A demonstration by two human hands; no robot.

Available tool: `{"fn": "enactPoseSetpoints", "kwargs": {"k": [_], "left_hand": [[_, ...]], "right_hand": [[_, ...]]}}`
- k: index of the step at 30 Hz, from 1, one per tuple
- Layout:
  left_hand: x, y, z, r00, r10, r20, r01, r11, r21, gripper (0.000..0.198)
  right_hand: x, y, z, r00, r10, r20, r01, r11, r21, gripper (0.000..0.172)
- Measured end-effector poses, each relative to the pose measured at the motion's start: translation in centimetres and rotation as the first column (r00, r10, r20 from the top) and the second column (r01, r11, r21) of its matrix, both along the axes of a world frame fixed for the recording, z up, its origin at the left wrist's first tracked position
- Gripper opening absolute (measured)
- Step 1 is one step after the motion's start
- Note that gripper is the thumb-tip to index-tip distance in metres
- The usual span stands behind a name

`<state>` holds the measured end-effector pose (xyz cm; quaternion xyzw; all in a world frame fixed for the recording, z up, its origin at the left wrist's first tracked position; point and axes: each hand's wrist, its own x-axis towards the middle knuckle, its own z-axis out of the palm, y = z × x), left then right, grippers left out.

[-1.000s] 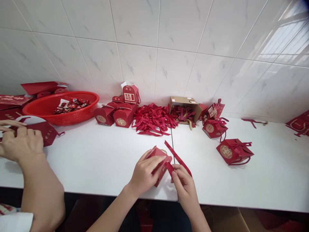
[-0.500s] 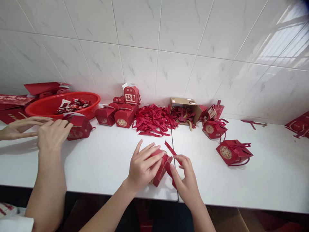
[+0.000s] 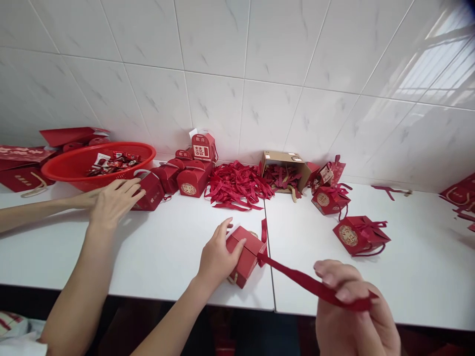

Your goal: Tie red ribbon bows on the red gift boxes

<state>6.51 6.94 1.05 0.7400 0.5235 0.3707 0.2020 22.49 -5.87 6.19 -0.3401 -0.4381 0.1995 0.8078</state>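
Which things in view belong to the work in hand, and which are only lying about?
Belonging to the work:
Red folded paper box, with the left hand against it
Dark red fabric ribbon, pinched in the right hand
Heap of loose red ribbons, probably

Apparently lying about:
Open brown cardboard box
Round red plastic basin

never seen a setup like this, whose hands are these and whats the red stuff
No machine here: these pictures come from one camera on a person's head, looking forward and down. Their bare left hand rests against a small red box, thumb over its top; their right hand pinches a red ribbon running from that box. On the white table lie loose ribbons, more red boxes, a cardboard box of ribbons and a red basin of small packets. The hands further left belong to another person.
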Motion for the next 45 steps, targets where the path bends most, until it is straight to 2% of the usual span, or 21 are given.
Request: {"fn": "enactPoseSetpoints", "kwargs": {"k": [3, 6, 8, 9, 12, 14, 17, 19, 24, 27, 31, 35, 37, 39, 42, 44, 45], "left_hand": [[0.4, -0.2, -1.2, 1.000, 0.001, -0.005, -0.002, 0.992, -0.129, 0.052], [0.7, -0.4, -1.3, 1.000, 0.018, 0.005, -0.017, 0.987, -0.157, 0.058], [0.7, -0.4, -1.2, 0.999, 0.029, 0.035, -0.023, 0.985, -0.172, 0.060], [0.6, -0.4, -1.3, 0.997, 0.028, 0.075, -0.014, 0.983, -0.185, 0.060], [0.0, -0.3, -1.5, 0.949, 0.028, 0.315, 0.056, 0.965, -0.255, 0.055], [-0.6, -0.2, -1.7, 0.875, 0.044, 0.482, 0.128, 0.939, -0.318, 0.051], [-1.2, -0.4, -1.9, 0.775, 0.076, 0.627, 0.226, 0.894, -0.387, 0.049], [-1.3, -0.6, -1.8, 0.733, 0.082, 0.676, 0.274, 0.873, -0.404, 0.050], [-1.2, -1.0, -1.8, 0.729, 0.061, 0.682, 0.286, 0.877, -0.385, 0.049], [-1.1, -1.1, -2.1, 0.739, 0.044, 0.673, 0.287, 0.882, -0.373, 0.047], [-1.4, -1.5, -2.2, 0.766, -0.003, 0.642, 0.303, 0.884, -0.357, 0.047], [-2.0, -1.5, -1.4, 0.775, -0.053, 0.630, 0.348, 0.868, -0.355, 0.043], [-2.3, -1.0, -0.9, 0.774, -0.034, 0.632, 0.350, 0.855, -0.382, 0.032], [-2.3, -0.4, -0.4, 0.787, -0.025, 0.617, 0.340, 0.851, -0.400, 0.029], [-2.0, 0.6, 0.0, 0.806, -0.118, 0.580, 0.386, 0.849, -0.362, 0.027], [-1.9, 1.1, -0.1, 0.840, -0.178, 0.513, 0.380, 0.867, -0.322, 0.028], [-2.1, 1.4, -0.3, 0.880, -0.176, 0.441, 0.332, 0.893, -0.305, 0.029]], "right_hand": [[-0.1, -0.7, -0.6, 0.999, -0.029, -0.019, 0.028, 1.000, -0.013, 0.012], [-1.3, 0.9, -1.8, 0.987, -0.044, -0.157, 0.038, 0.998, -0.041, 0.015], [-2.5, 3.1, -2.8, 0.969, 0.008, -0.248, -0.036, 0.993, -0.108, 0.016], [-3.1, 4.3, -3.3, 0.957, 0.073, -0.280, -0.119, 0.981, -0.150, 0.015], [-4.1, 7.6, -4.8, 0.897, 0.265, -0.353, -0.373, 0.883, -0.284, 0.019], [-4.0, 8.9, -5.5, 0.875, 0.330, -0.354, -0.458, 0.801, -0.386, 0.025], [-3.4, 9.7, -5.8, 0.877, 0.400, -0.267, -0.480, 0.698, -0.531, 0.030], [-3.0, 9.7, -5.7, 0.888, 0.434, -0.153, -0.433, 0.673, -0.600, 0.030], [-3.3, 9.9, -5.5, 0.866, 0.446, 0.225, -0.195, 0.716, -0.670, 0.027], [-3.6, 10.0, -5.6, 0.837, 0.424, 0.346, -0.095, 0.735, -0.672, 0.026], [-3.7, 10.0, -5.5, 0.806, 0.419, 0.418, -0.049, 0.751, -0.658, 0.024], [-3.7, 10.0, -4.9, 0.782, 0.421, 0.460, -0.023, 0.756, -0.654, 0.023], [-3.8, 10.0, -4.7, 0.774, 0.423, 0.471, -0.011, 0.753, -0.658, 0.024], [-3.8, 10.0, -4.6, 0.764, 0.415, 0.493, 0.009, 0.758, -0.652, 0.025], [-4.0, 10.0, -4.5, 0.746, 0.393, 0.538, 0.047, 0.775, -0.631, 0.026], [-4.0, 9.9, -4.3, 0.739, 0.385, 0.554, 0.057, 0.783, -0.620, 0.024], [-3.9, 9.7, -4.2, 0.744, 0.370, 0.556, 0.058, 0.794, -0.606, 0.022]]}}
